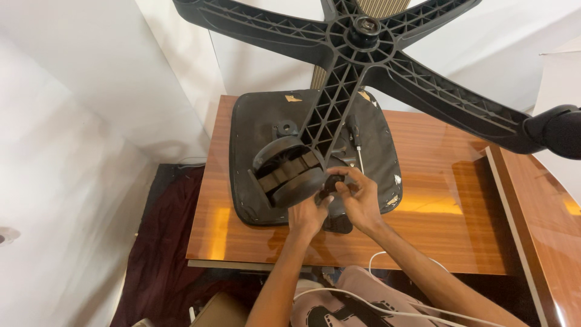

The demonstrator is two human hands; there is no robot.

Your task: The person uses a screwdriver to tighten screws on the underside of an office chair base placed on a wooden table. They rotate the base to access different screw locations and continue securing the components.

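Gripping a black caster, both hands work near the table edge.

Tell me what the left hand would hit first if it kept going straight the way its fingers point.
Most likely the black caster wheel on the near arm of the chair base. The left hand points up and away, its fingertips already at the wheel's lower edge. Depth is hard to judge from this one view.

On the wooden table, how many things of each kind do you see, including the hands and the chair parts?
Star-shaped black chair base: 1
Black seat pan, lying upside down: 1
Caster wheels: 2, one at the hands and one at the right edge
Hands: 2, left hand and right hand
Wooden tables: 2, main table and side table
Total: 8
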